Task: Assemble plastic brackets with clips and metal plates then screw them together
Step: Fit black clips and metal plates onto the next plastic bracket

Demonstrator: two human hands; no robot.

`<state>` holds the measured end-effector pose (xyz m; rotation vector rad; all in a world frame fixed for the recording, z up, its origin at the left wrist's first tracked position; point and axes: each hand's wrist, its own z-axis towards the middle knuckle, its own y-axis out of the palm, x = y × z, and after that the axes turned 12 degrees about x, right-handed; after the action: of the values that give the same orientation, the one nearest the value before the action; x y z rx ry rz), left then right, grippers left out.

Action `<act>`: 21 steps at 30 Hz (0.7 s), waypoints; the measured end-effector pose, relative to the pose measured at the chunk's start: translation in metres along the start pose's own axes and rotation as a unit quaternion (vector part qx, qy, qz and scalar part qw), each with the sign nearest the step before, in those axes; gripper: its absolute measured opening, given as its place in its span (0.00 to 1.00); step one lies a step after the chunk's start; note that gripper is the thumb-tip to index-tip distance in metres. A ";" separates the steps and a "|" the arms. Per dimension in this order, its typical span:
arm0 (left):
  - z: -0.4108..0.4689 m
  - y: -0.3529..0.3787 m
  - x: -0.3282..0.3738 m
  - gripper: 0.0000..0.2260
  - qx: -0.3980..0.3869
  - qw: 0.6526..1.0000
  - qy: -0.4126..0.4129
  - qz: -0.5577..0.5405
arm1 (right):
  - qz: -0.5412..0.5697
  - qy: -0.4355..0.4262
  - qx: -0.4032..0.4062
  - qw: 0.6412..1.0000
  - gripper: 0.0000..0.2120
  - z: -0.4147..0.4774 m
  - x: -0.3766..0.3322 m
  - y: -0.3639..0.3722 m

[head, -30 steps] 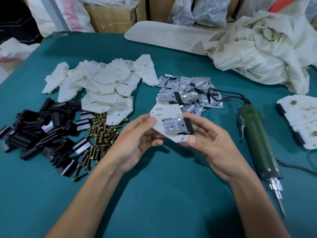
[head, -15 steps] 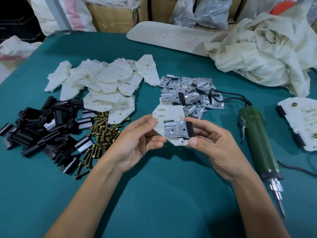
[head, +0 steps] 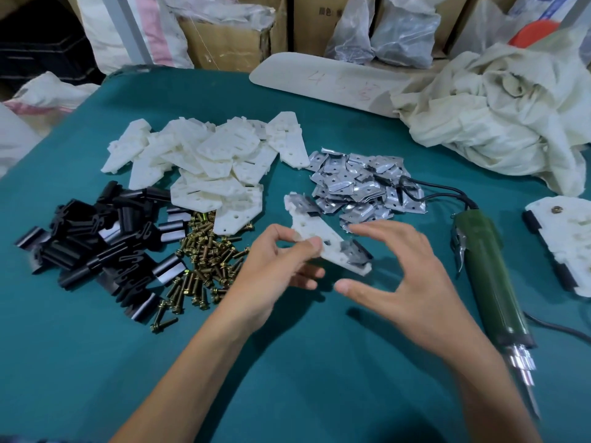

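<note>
My left hand (head: 268, 270) pinches a white plastic bracket (head: 319, 233) by its near edge, thumb on top and fingers curled beneath, holding it tilted above the bench (head: 287, 362). The bracket carries a metal plate and a black clip at each end, one at the far tip and one at the lower right corner. My right hand (head: 412, 282) is spread wide beside it, fingers arched over the bracket's right end and thumb out below; it grips nothing, and through the motion blur I can't tell whether a fingertip touches the plastic.

Straight behind the bracket lies the heap of loose metal plates (head: 361, 183), and my right fingers cover its near edge. A pile of spare white brackets (head: 208, 161) sits further left, with brass screws (head: 204, 260) just beside my left hand and a heap of black clips (head: 96, 238) beyond them.

To my right the green electric screwdriver (head: 489, 276) lies on the bench, bit pointing toward me, its black cable (head: 425, 190) looping up against the plates. A finished bracket (head: 566, 241) with a screw in it rests near the right edge. At the back are a crumpled cream cloth (head: 495, 116), a pale board (head: 335, 84) with red writing, and cartons (head: 230, 36) and plastic bags (head: 399, 33).
</note>
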<state>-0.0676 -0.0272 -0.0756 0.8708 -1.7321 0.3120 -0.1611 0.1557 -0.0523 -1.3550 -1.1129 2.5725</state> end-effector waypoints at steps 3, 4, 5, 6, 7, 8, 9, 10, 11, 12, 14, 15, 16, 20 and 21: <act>-0.011 0.011 -0.006 0.06 0.006 0.999 0.024 0.021 | -0.156 -0.102 -0.005 0.982 0.23 0.006 -0.011 0.018; -0.014 0.012 -0.008 0.04 0.011 0.999 0.038 0.035 | -0.184 -0.104 -0.003 0.977 0.22 0.008 -0.014 0.022; -0.015 0.011 -0.009 0.02 0.019 0.996 0.060 0.064 | -0.197 -0.098 0.003 0.975 0.20 0.010 -0.016 0.024; -0.016 0.007 -0.009 0.01 0.026 0.990 0.087 0.106 | -0.198 -0.093 0.011 0.976 0.17 0.012 -0.017 0.023; -0.016 0.001 -0.008 0.02 0.030 0.982 0.115 0.149 | -0.187 -0.089 0.022 0.978 0.15 0.013 -0.017 0.021; -0.017 -0.007 -0.007 0.05 0.033 0.972 0.139 0.185 | -0.164 -0.080 0.033 0.983 0.13 0.014 -0.016 0.017; -0.018 -0.016 -0.005 0.07 0.038 0.965 0.158 0.208 | -0.127 -0.055 0.037 0.990 0.11 0.015 -0.014 0.013; -0.020 -0.025 -0.002 0.09 0.042 0.959 0.173 0.222 | -0.080 -0.012 0.029 0.996 0.10 0.017 -0.013 0.009; -0.021 -0.035 0.002 0.11 0.048 0.954 0.187 0.230 | -0.030 0.037 0.008 0.999 0.09 0.019 -0.012 0.005; -0.022 -0.044 0.006 0.12 0.057 0.949 0.199 0.237 | 0.017 0.082 -0.024 0.996 0.08 0.022 -0.010 0.002; -0.022 -0.063 0.015 0.12 0.084 0.942 0.221 0.240 | 0.085 0.133 -0.093 0.983 0.07 0.028 -0.003 0.000; -0.022 -0.072 0.020 0.12 0.101 0.938 0.229 0.238 | 0.096 0.148 -0.121 0.977 0.07 0.030 0.001 0.000; -0.021 -0.080 0.025 0.11 0.118 0.935 0.235 0.236 | 0.087 0.158 -0.139 0.974 0.06 0.032 0.004 0.002; -0.017 -0.106 0.037 0.12 0.190 0.920 0.250 0.234 | -0.068 0.116 -0.132 0.982 0.11 0.044 0.011 0.016; -0.017 -0.110 0.039 0.11 0.203 0.918 0.251 0.231 | -0.083 0.089 -0.121 0.985 0.12 0.047 0.006 0.020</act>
<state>0.0158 -0.1089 -0.0583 0.5793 -1.3788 1.1426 -0.1933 0.1155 -0.0520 -1.4334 -1.4715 2.2109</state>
